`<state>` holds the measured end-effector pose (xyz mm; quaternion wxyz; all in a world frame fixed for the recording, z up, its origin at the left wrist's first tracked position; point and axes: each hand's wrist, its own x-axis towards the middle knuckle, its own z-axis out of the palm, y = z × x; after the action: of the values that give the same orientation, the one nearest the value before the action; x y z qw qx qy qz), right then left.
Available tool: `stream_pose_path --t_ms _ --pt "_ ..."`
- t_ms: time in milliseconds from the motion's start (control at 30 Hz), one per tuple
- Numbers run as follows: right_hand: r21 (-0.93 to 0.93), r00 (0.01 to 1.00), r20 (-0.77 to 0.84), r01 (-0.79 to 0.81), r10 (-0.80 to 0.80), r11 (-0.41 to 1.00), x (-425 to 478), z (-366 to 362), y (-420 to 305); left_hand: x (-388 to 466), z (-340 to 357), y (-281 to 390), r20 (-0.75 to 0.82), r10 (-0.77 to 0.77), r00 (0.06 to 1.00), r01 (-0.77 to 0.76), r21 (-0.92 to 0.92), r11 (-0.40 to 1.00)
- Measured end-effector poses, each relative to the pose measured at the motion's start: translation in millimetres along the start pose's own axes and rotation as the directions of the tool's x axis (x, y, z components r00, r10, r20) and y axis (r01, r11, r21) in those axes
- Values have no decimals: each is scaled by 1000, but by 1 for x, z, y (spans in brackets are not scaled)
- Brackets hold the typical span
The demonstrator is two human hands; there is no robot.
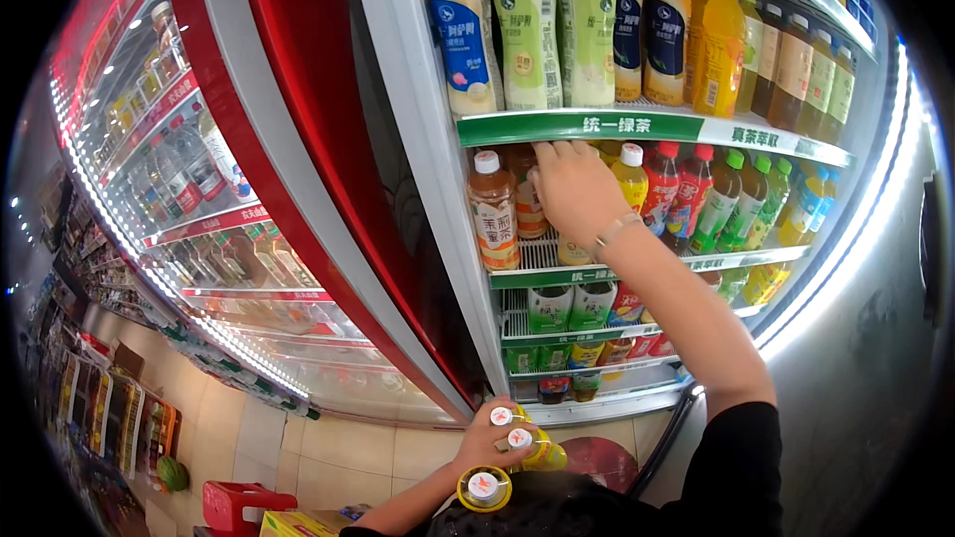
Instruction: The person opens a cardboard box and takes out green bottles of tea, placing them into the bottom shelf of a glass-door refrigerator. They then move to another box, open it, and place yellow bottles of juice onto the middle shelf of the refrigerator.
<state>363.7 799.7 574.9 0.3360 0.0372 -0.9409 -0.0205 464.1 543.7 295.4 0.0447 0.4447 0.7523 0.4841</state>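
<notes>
My right hand (578, 190) reaches into the second shelf of an upright drinks cooler, palm down with the fingers bent. Its fingertips are partly hidden between bottles, so I cannot tell whether it grips one. Just left of it is an orange-labelled tea bottle (529, 201); another bottle (573, 250) with a pale label shows below the hand. Low in front of me, my left hand (489, 436) holds two yellow drink bottles (548, 455) with white caps. A third white-capped bottle (483, 488) stands against my body by the left forearm.
A green-fronted shelf edge (582, 128) runs just above my right hand. Red-capped bottles (694, 183) stand to its right. On the left is a lit red-framed cooler (216, 179). A red plastic stool (242, 503) and a watermelon (172, 473) are on the tiled floor.
</notes>
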Motion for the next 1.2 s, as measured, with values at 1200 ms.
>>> stream_pose_path --t_ms 1200 --pt "319 891 -243 -299 382 900 -31 30 8 7 -2 -3 0 81 997 -81 108 991"
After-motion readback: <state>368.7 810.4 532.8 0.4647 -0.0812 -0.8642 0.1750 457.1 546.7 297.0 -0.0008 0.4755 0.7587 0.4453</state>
